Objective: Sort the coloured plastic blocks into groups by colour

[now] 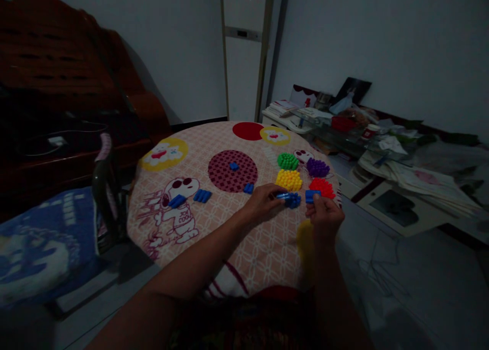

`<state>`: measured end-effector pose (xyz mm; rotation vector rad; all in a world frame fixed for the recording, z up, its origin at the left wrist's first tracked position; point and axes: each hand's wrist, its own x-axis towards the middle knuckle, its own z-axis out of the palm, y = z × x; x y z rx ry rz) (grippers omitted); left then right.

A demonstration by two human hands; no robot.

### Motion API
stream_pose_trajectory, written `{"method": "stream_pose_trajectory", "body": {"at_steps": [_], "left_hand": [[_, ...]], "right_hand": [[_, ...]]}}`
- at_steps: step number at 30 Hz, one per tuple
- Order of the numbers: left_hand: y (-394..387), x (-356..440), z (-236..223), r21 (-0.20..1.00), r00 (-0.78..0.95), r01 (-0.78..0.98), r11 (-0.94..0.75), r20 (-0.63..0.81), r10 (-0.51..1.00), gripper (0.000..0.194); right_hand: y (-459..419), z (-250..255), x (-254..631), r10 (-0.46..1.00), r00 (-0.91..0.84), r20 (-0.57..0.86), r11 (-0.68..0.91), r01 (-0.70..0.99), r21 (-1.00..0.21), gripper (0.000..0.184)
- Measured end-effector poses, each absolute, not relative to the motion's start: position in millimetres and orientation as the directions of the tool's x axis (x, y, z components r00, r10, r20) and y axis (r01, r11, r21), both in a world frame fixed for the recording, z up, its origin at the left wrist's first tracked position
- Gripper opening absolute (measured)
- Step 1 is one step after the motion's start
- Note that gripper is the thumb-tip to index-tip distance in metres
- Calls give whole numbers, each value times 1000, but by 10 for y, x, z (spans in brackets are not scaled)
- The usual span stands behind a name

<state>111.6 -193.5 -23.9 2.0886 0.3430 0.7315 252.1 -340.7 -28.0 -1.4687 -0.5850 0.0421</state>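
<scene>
My left hand (264,202) is closed, its fingertips pinching a shiny blue plastic piece (283,196). Just beyond it lies a small cluster of blue pieces (294,201). Between the thumb and fingers of my right hand (324,216) is a flat, ribbed blue block (311,196); its exact kind is too small to tell. Close behind the hands sit bunches of knobbly pieces: yellow (289,181), red (323,188), green (288,161), purple (318,167) and a faint white one (269,155). Further left, ribbed blue blocks (202,195) lie apart on the cloth.
The round table wears a patterned pink tablecloth (263,253). A chair with a blue cover (38,243) stands at the left, before a wooden bench (57,70). On the right, a low cabinet (393,207) and glass shelf carry papers and clutter. A tall white unit (244,70) stands behind.
</scene>
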Motion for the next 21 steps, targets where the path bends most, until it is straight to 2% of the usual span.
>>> {"method": "stream_pose_trajectory", "body": {"at_steps": [3,7,12,21], "left_hand": [[-1882,1161,-327,832,728,39,-553,356,586,38],[-1936,1223,-443,862,705,65,-502,317,635,30],[-2068,1274,-464,893,737,25,-449,287,612,25],[-2038,1255,-488,950,776,-31,-310,218,592,32]], "right_hand": [[-3419,-321,2594,347,885,312,139,280,-950,40],[-3403,-446,2620,353,897,264,133,232,-964,41],[-3393,-583,2622,364,896,255,107,232,-967,42],[-3368,-643,2686,344,902,260,73,250,-965,39]]}}
